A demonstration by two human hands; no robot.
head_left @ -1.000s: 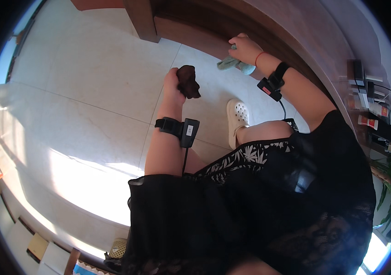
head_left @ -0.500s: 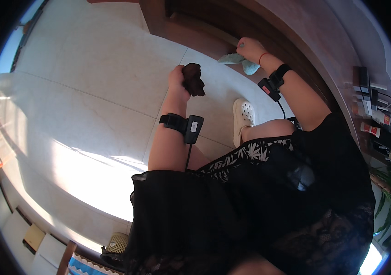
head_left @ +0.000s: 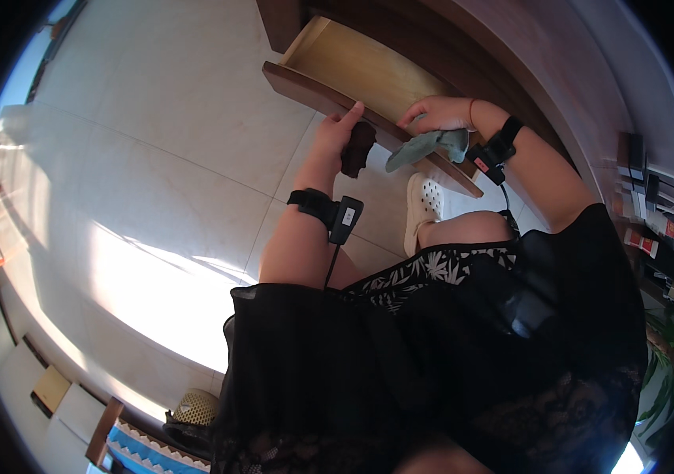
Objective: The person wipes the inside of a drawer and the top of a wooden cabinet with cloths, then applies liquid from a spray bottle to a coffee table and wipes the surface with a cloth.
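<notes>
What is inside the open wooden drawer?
The visible part of the wooden drawer shows only a bare pale bottom. The right hand with a grey-green cloth and the front panel cover its near part.

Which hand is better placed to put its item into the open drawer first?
Probably the right hand. It holds the grey-green cloth at the front edge of the open wooden drawer, partly over it. The left hand holds its dark brown item outside, below the front.

A wooden drawer (head_left: pixel 369 75) now stands pulled open, both hands raised to its front edge with their cloths.
</notes>
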